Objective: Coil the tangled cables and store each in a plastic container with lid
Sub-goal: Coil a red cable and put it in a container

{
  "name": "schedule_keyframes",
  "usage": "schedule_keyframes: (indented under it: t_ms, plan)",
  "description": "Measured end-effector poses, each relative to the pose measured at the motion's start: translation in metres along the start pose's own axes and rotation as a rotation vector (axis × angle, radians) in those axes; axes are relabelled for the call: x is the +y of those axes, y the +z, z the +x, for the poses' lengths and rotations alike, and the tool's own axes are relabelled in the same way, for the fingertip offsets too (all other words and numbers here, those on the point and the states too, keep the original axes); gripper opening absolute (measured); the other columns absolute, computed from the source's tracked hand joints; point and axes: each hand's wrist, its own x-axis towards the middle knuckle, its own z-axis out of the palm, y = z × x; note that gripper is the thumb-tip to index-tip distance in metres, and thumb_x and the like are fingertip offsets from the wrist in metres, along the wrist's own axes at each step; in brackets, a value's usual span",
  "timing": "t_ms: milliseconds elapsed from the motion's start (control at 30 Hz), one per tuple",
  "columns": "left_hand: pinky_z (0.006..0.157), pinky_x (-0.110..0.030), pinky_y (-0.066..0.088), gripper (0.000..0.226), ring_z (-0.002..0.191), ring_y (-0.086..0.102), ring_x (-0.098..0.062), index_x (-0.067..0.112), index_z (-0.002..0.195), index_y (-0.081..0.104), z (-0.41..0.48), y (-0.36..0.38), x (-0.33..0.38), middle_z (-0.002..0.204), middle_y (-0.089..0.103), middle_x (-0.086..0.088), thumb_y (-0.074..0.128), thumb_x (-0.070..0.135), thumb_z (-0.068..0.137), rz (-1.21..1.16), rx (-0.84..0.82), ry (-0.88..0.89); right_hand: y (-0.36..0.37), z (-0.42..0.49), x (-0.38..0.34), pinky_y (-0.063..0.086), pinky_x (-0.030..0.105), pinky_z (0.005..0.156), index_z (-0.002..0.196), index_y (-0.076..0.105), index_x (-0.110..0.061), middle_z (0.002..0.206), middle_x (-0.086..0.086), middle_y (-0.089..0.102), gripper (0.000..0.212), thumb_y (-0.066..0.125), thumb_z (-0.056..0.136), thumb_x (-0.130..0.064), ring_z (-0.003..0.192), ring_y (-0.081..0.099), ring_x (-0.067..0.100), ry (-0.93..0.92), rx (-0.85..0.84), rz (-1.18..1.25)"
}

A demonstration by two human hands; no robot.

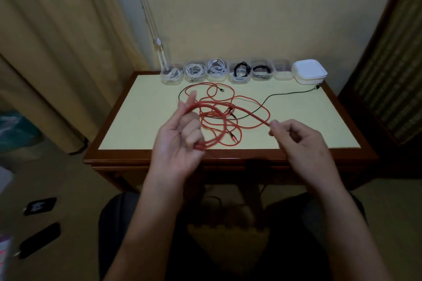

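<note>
1. While the left hand point(180, 143) is hovering over the near edge of the bench point(137, 125), it is holding several loops of the red cable point(239, 110) round its curled fingers, with one finger pointing upward.
2. The right hand point(301, 143) is hovering over the near right part of the bench, pinching the same cable between thumb and forefinger, so one strand is stretching from hand to hand.
3. The loose remainder of the red cable is lying in a tangle on the middle of the bench, crossing a black cable point(294, 93) that is trailing toward the far right corner of the bench.
4. A row of clear containers point(217, 70) is standing along the far edge of the bench, most of them holding coiled white or black cables.
5. A stack of white lids point(310, 72) is sitting at the far right corner of the bench, just beside the row.
</note>
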Motion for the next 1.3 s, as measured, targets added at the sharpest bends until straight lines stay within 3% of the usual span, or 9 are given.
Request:
schedule_keyframes:
  t_ms: [167,300,467,600,767,867,967,1133,1300]
  plan:
    - [0.031,-0.024,0.025,0.038,0.039,0.023,-0.006,0.005,0.132,0.063,0.001,-0.010,0.030,0.061,0.027,0.010,0.046,0.020,0.102,-0.200,0.069,0.167,-0.021,0.003,0.016,0.039,0.005,0.055,0.092,0.070,-0.017,0.068,-0.014,0.059,0.016,0.069,0.092,-0.033,0.061,0.052,-0.006,0.052,0.048,-0.025]
    - [0.035,-0.021,0.023,0.047,0.043,0.021,-0.005,-0.001,0.129,0.064,0.000,-0.008,0.037,0.062,0.028,0.007,0.051,0.008,0.084,-0.148,0.156,0.287,-0.028,0.001,0.021,0.041,0.007,0.055,0.093,0.069,-0.020,0.082,-0.001,0.062,0.012,0.070,0.093,-0.032,0.066,0.053,-0.002,0.046,0.077,-0.113]
    - [0.042,-0.018,0.022,0.038,0.050,0.021,-0.006,0.003,0.131,0.060,0.000,-0.003,0.030,0.065,0.033,0.006,0.042,0.010,0.099,0.083,0.255,0.379,-0.023,0.001,0.025,0.043,0.027,0.062,0.082,0.069,-0.025,0.082,-0.002,0.065,0.012,0.072,0.091,-0.033,0.076,0.058,0.015,0.013,0.073,-0.245]
    - [0.045,-0.019,0.023,0.036,0.052,0.024,-0.007,0.005,0.131,0.061,0.001,-0.004,0.019,0.067,0.039,0.005,0.040,0.013,0.104,0.308,0.281,0.452,-0.016,-0.001,0.022,0.037,0.020,0.062,0.081,0.066,-0.025,0.079,-0.010,0.065,0.015,0.067,0.096,-0.026,0.074,0.055,0.000,-0.106,0.010,-0.454]
    - [0.052,-0.021,0.036,0.032,0.054,0.048,-0.007,0.012,0.127,0.065,0.002,-0.001,-0.004,0.070,0.059,0.002,0.043,0.009,0.104,0.802,0.326,0.553,-0.003,-0.006,0.015,0.038,0.016,0.061,0.076,0.063,-0.029,0.074,-0.017,0.064,0.024,0.060,0.100,-0.026,0.075,0.058,0.002,-0.157,-0.138,-0.487]
    - [0.056,-0.021,0.050,0.031,0.065,0.067,-0.014,0.018,0.128,0.063,0.004,-0.003,-0.020,0.078,0.070,0.000,0.040,0.012,0.107,1.051,0.261,0.514,0.003,-0.010,0.008,0.038,0.017,0.056,0.069,0.063,-0.028,0.064,-0.011,0.063,0.033,0.057,0.100,-0.030,0.069,0.059,0.005,-0.150,-0.192,-0.328]
    - [0.066,-0.025,0.057,0.030,0.076,0.073,-0.019,0.021,0.129,0.060,0.003,-0.006,-0.034,0.083,0.072,-0.002,0.040,0.015,0.107,1.204,0.177,0.418,0.010,-0.010,0.001,0.037,0.020,0.054,0.064,0.061,-0.023,0.057,-0.002,0.059,0.041,0.051,0.102,-0.034,0.057,0.055,0.009,-0.145,-0.188,-0.261]
    - [0.054,-0.026,0.046,0.031,0.044,0.051,-0.013,0.018,0.129,0.063,0.003,-0.011,-0.049,0.070,0.063,0.002,0.041,0.015,0.107,1.292,0.103,0.228,0.014,-0.009,-0.002,0.035,0.019,0.050,0.060,0.055,-0.023,0.050,-0.006,0.053,0.048,0.043,0.102,-0.044,0.049,0.049,0.005,-0.169,-0.096,-0.218]
    - [0.053,-0.026,0.031,0.034,0.037,0.035,-0.007,0.009,0.125,0.067,0.001,-0.009,-0.053,0.064,0.057,0.001,0.038,0.014,0.107,1.150,-0.010,0.053,0.017,-0.008,0.000,0.037,0.027,0.050,0.065,0.058,-0.024,0.052,-0.002,0.055,0.045,0.046,0.099,-0.049,0.047,0.047,0.007,-0.189,-0.010,-0.185]
